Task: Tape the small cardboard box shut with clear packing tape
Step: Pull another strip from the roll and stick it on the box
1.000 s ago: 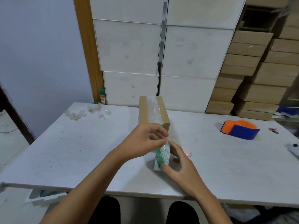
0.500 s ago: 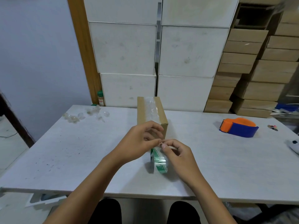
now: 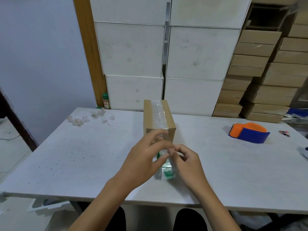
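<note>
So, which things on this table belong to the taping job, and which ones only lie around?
For the job:
- small cardboard box, tape strip already along its top
- roll of clear tape, standing on edge
- left hand and right hand, both at the roll

Lying about:
- orange and blue tape dispenser
- crumpled clear scraps
- green-capped bottle

Cardboard box [image 3: 159, 120]: matt brown, glossy clear tape strip [image 3: 158, 112] on top. Table [image 3: 83, 155]: matt white, speckled. Dispenser [image 3: 248, 132]: smooth plastic.
</note>
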